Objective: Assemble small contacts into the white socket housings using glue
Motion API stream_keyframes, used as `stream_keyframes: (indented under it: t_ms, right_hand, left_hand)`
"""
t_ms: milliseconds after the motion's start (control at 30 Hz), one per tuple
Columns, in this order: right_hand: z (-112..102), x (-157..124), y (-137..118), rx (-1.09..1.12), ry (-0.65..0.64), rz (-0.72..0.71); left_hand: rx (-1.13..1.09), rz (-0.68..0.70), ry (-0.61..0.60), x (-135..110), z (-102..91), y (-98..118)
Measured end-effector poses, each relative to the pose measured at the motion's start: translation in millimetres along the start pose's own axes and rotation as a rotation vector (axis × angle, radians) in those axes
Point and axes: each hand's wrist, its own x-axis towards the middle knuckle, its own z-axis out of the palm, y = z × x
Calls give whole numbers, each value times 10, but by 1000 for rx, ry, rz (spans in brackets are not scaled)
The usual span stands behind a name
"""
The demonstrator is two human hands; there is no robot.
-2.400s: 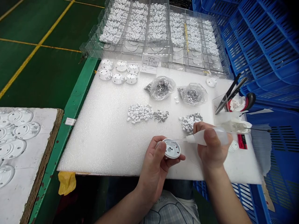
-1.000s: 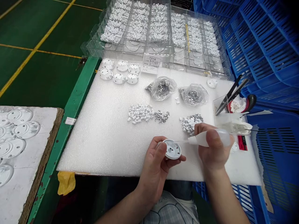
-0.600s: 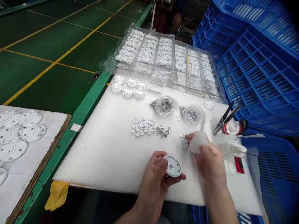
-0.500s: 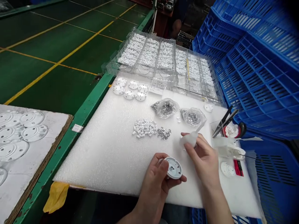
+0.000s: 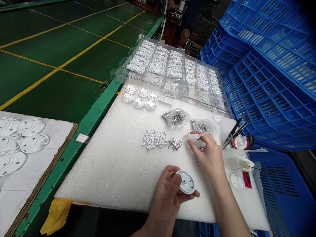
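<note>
My left hand (image 5: 169,189) grips a round white plastic part (image 5: 187,183) by its rim, its hollow side with small dark holes facing up. My right hand (image 5: 209,156) has thumb and fingers around a translucent white squeeze bottle (image 5: 193,137), which lies low over the foam sheet; fingers cover much of it. Left of the bottle are a small heap of shiny metal pieces (image 5: 174,144) and a heap of small white plastic pieces (image 5: 155,139). Just behind my right hand sits a clear bag of metal pieces (image 5: 203,126), and a second bag (image 5: 177,118) stands to its left.
White foam (image 5: 106,164) covers the bench. Several finished-looking white round parts (image 5: 139,103) stand at the back left, before clear trays (image 5: 160,62) of white pieces. Tweezers (image 5: 233,131) stand upright at right, near blue crates (image 5: 266,79). A person's hand shows far back.
My right hand has moved up and slightly left with the squeeze bottle, and its nozzle no longer points up to the right. My left hand still holds the round part.
</note>
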Motion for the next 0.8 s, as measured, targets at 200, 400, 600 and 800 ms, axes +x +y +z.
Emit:
stream_keyframes:
  t_ms: [200, 400, 600, 800]
  right_hand:
    - [-531, -215, -74, 19, 530, -168]
    - [-936, -578, 498, 103, 991, 73]
    - [-934, -691, 831, -79, 610, 175]
    - [-951, -539, 829, -317, 576, 53]
  left_hand:
    - [50, -16, 51, 10, 36, 32]
    - [73, -29, 94, -4, 88, 64]
    - [107, -6, 107, 13, 70, 28]
    - [122, 24, 80, 15, 16, -27]
